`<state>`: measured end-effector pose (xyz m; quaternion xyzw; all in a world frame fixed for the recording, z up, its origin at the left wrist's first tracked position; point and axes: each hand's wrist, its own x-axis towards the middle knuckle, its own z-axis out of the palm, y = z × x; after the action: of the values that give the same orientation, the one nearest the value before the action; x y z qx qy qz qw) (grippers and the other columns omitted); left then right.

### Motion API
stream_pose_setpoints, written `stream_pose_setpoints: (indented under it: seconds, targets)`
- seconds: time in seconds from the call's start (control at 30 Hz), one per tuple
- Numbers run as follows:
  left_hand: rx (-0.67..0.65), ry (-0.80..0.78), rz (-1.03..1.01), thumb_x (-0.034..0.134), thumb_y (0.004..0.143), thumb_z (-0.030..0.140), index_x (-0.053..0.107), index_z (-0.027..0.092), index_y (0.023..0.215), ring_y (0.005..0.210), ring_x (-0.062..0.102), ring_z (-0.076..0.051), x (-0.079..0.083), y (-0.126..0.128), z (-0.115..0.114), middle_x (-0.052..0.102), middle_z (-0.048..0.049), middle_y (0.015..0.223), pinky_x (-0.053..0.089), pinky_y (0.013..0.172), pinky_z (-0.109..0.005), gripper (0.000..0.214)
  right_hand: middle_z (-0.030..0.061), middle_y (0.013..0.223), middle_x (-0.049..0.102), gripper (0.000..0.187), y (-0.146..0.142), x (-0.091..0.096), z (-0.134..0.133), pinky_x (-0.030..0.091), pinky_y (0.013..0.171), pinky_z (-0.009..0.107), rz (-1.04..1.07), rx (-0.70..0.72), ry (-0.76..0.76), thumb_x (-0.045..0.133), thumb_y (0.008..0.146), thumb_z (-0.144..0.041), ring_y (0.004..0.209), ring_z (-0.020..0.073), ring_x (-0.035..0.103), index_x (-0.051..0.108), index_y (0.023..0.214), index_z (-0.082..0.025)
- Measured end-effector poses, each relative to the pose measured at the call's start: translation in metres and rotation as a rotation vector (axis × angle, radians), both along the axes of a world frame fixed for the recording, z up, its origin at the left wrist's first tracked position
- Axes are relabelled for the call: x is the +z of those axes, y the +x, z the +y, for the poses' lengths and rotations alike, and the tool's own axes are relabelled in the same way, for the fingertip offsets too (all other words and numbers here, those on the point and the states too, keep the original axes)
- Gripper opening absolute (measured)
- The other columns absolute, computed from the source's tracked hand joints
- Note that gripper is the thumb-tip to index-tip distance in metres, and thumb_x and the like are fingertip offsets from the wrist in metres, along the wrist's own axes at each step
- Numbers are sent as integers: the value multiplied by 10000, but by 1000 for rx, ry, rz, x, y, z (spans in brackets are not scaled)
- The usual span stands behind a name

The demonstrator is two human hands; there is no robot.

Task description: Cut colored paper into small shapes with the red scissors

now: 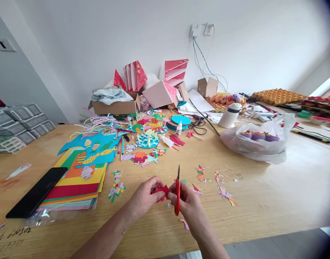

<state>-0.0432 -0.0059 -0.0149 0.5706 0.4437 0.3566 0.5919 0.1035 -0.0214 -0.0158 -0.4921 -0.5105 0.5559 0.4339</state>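
Observation:
My left hand is closed on a small red paper cutout, held just above the table. Fingertips of my right hand meet the cutout's right end. That same hand holds red-handled scissors, their dark blades together and pointing away from me. Pink and red paper scraps lie just beyond and beside my right hand. To the left of my hands is a cluster of small coloured paper dots and bits. Paper fish cutouts lie farther back.
Coloured paper sheets and a black phone lie at left. A white plastic bag sits at right. Glue bottles, blue discs and a decorated disc stand behind. Boxes and egg trays line the wall.

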Motion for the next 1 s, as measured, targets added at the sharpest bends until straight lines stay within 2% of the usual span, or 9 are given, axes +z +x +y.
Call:
stream_pose_setpoints:
  seconds: [0.13, 0.2, 0.37, 0.53, 0.77, 1.0]
  targets:
    - [-20, -40, 7, 577, 652, 247, 510, 142, 761, 567, 417, -86, 1, 3, -2, 517, 15, 662, 287, 495, -194, 165, -32, 616, 473, 217, -2, -2, 2, 362, 500, 204, 90, -48, 2, 599, 650, -337, 552, 101, 445, 454, 688, -181]
    - [-22, -60, 18, 550, 681, 289, 519, 133, 744, 514, 374, -75, 3, 2, -3, 489, 22, 616, 262, 455, -193, 171, -29, 620, 473, 201, -1, -3, 1, 368, 516, 210, 57, -42, 26, 574, 673, -338, 566, 106, 448, 451, 698, -181]
    - [53, -58, 52, 519, 713, 354, 511, 138, 690, 472, 323, -66, 10, -3, -1, 422, 48, 536, 243, 438, -192, 218, -42, 551, 412, 236, 8, -3, -10, 316, 498, 217, -319, 83, 89, 456, 754, -375, 533, 105, 395, 409, 617, -189]
    - [50, -25, 45, 524, 713, 362, 504, 141, 687, 478, 311, -63, 15, -10, 3, 407, 53, 547, 241, 447, -189, 224, -64, 502, 344, 285, 14, -2, -24, 243, 466, 216, -606, 224, 78, 470, 736, -397, 489, 91, 304, 367, 564, -194]
    - [19, -37, 77, 517, 710, 359, 507, 143, 686, 465, 310, -64, 17, -5, 1, 410, 57, 521, 234, 441, -189, 217, -65, 491, 339, 299, 8, 1, -22, 239, 461, 210, -641, 200, 95, 444, 746, -398, 482, 89, 301, 350, 545, -197]
    - [31, -74, 82, 542, 679, 388, 521, 142, 675, 455, 319, -59, 17, -3, 0, 449, 51, 526, 241, 442, -188, 247, -68, 460, 335, 338, 9, -15, -17, 230, 427, 198, -584, 174, 117, 484, 735, -412, 447, 76, 296, 345, 516, -195]
